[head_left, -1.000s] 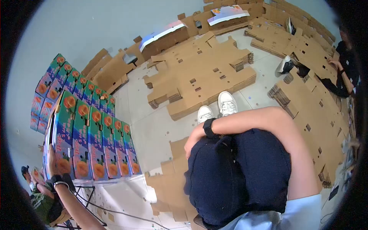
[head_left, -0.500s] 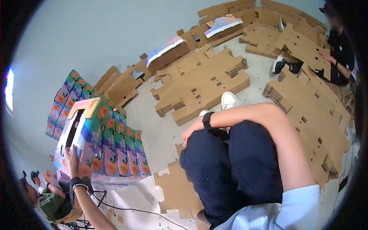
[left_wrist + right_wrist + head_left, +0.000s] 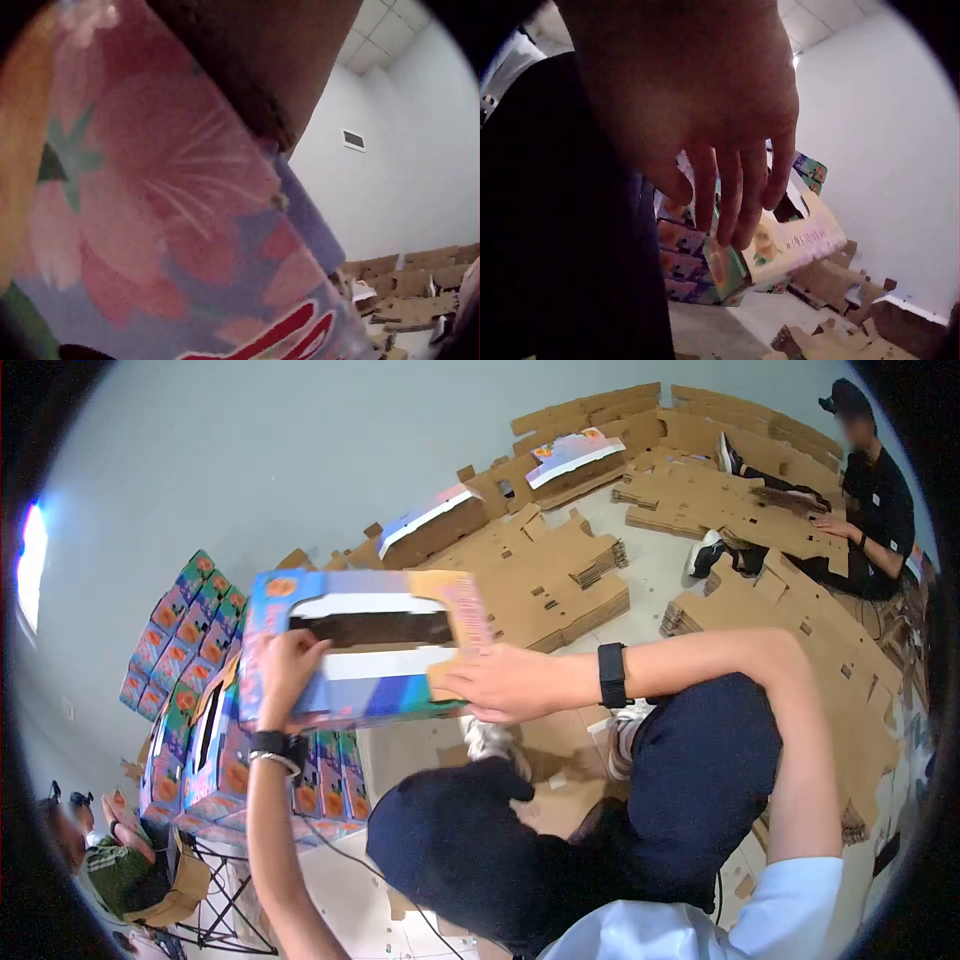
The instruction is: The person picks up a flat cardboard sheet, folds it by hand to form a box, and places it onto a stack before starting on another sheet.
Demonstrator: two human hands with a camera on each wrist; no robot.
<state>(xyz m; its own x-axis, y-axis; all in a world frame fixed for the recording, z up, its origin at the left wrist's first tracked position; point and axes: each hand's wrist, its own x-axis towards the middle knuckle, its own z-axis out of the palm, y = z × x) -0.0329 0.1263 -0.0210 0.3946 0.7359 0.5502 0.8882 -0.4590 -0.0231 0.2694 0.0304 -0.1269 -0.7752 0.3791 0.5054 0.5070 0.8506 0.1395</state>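
In front of my knees, a colourful printed fruit carton [image 3: 352, 695] is held up with its long slot opening, edged in white, facing me. My left hand [image 3: 288, 672] grips its left part, with fingers at the slot's edge. At the carton's near right corner, my right hand [image 3: 508, 682] touches the cardboard with extended fingers. The flower-printed side of the carton [image 3: 150, 195] fills most of the left wrist view, and the left hand is hidden there. In the right wrist view, my right hand [image 3: 697, 97] hangs with loose, straight fingers over the carton [image 3: 802, 241].
More printed cartons [image 3: 170, 660] are stacked at the left by the wall. Flat cardboard piles [image 3: 570, 600] lie on the floor ahead and to the right. A seated person [image 3: 880, 510] is at the far right, others [image 3: 110, 870] at lower left. A black cable [image 3: 350, 855] crosses the floor.
My left hand has lifted a carton off the left stack and brought it rightward before me. My right hand has left my knees and reached the carton. My knees have spread apart.
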